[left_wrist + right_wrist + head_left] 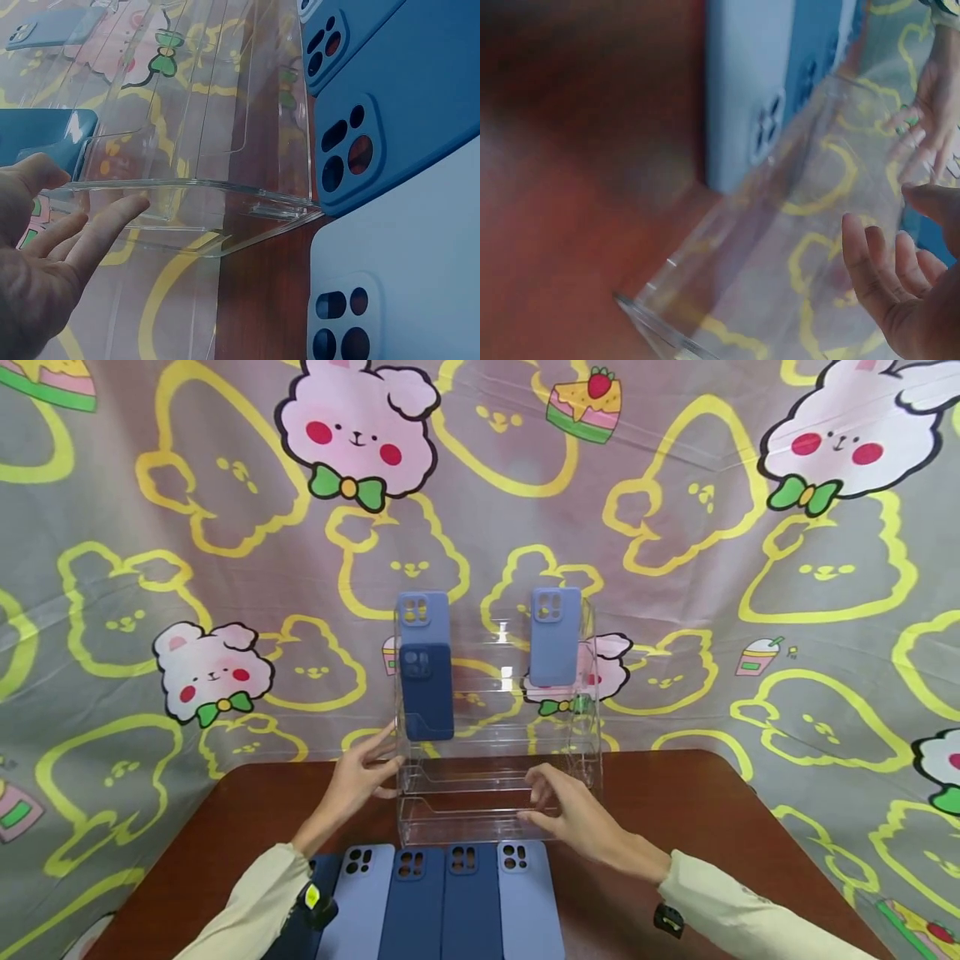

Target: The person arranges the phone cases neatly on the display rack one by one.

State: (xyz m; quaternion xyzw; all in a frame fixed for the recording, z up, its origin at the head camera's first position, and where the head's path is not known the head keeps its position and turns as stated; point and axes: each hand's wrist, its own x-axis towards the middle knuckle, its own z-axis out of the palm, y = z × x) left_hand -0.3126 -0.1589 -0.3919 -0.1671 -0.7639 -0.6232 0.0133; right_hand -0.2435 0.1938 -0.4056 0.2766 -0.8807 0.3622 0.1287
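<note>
A clear acrylic tiered rack (480, 827) stands on the table. On its left side a light blue phone case (435, 625) stands above a dark blue phone case (429, 702), which overlaps it. Another light blue phone case (555, 652) stands at the upper right. My left hand (360, 773) is at the rack's left side, fingers spread around the side edge and gripping no case; whether they touch the acrylic I cannot tell. Before the lower right tiers, my right hand (573, 808) has loosely bent fingers with nothing between them.
Several phone cases lie in a row before the rack, including a dark blue case (472, 902) and a light blue case (531, 902) at the row's right end. The brown table (675, 810) extends to both sides. A cartoon-printed cloth (495, 527) hangs behind.
</note>
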